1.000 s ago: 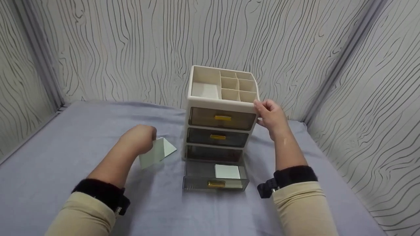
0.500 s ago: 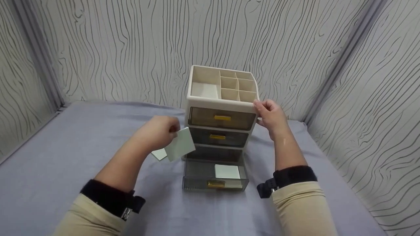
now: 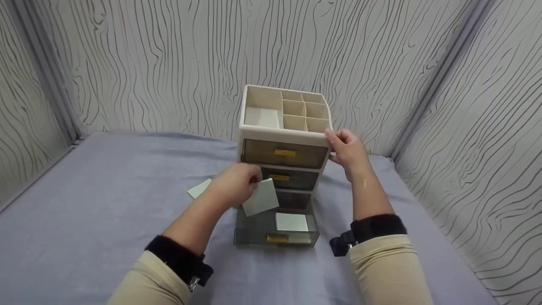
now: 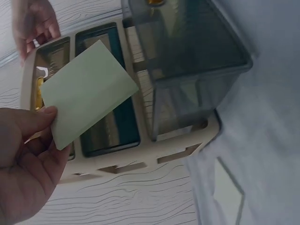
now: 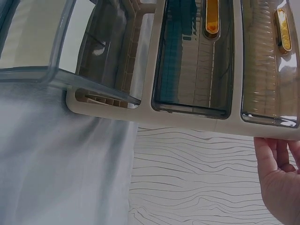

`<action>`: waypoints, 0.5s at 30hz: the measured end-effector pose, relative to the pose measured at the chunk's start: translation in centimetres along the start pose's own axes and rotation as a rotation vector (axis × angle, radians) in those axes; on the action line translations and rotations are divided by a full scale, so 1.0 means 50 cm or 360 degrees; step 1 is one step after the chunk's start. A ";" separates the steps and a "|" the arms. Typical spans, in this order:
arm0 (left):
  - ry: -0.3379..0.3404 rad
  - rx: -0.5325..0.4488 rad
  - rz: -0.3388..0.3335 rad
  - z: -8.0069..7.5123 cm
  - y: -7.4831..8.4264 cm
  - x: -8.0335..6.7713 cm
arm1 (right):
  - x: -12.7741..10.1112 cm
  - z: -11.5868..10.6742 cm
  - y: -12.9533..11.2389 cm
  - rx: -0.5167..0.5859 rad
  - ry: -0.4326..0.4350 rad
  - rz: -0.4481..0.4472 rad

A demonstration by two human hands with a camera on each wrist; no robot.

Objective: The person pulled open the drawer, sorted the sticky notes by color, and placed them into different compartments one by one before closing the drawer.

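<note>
A cream desk organizer with three smoky drawers stands on the grey cloth. Its bottom drawer is pulled out and holds a pale green card. My left hand pinches another pale green card by its corner, held over the open drawer's left rear part. The left wrist view has that card in front of the drawer fronts. My right hand grips the organizer's upper right corner; its fingers lie against the side wall.
One more pale green card lies on the cloth left of the organizer. Patterned walls close in behind and on both sides. The organizer's top tray has several small compartments.
My left hand lifted a card off the cloth and carried it right, to above the open bottom drawer. One card stayed on the cloth. My right hand kept its hold.
</note>
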State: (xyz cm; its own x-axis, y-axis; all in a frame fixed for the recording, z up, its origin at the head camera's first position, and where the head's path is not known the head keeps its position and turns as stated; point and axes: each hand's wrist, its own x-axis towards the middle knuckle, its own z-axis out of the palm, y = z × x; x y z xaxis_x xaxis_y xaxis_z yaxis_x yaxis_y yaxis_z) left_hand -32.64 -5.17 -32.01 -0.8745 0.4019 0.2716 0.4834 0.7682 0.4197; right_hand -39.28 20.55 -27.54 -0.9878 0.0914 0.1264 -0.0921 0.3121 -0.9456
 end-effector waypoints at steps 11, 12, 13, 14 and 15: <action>-0.0109 0.0154 0.0069 0.052 -0.014 0.006 | -0.001 0.002 0.000 0.0015 0.0008 -0.0012; -0.0132 0.0164 0.0058 0.055 -0.014 0.007 | -0.001 0.002 0.000 0.0012 0.0011 -0.0010; -0.0159 0.0182 0.0044 0.058 -0.013 0.008 | -0.001 0.001 0.000 0.0012 0.0012 -0.0011; -0.0190 0.0197 0.0024 0.062 -0.012 0.009 | -0.002 0.001 0.000 0.0016 0.0012 -0.0009; -0.0222 0.0213 0.0008 0.065 -0.011 0.010 | -0.002 0.000 0.000 0.0011 0.0012 -0.0011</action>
State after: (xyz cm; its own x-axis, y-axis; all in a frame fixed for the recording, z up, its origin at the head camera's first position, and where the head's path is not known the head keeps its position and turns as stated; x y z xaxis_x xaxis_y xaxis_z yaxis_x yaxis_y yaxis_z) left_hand -33.45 -3.78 -34.91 -0.8737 0.4639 0.1466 0.4862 0.8218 0.2970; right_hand -39.19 20.54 -27.56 -0.9861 0.0962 0.1352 -0.0999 0.3062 -0.9467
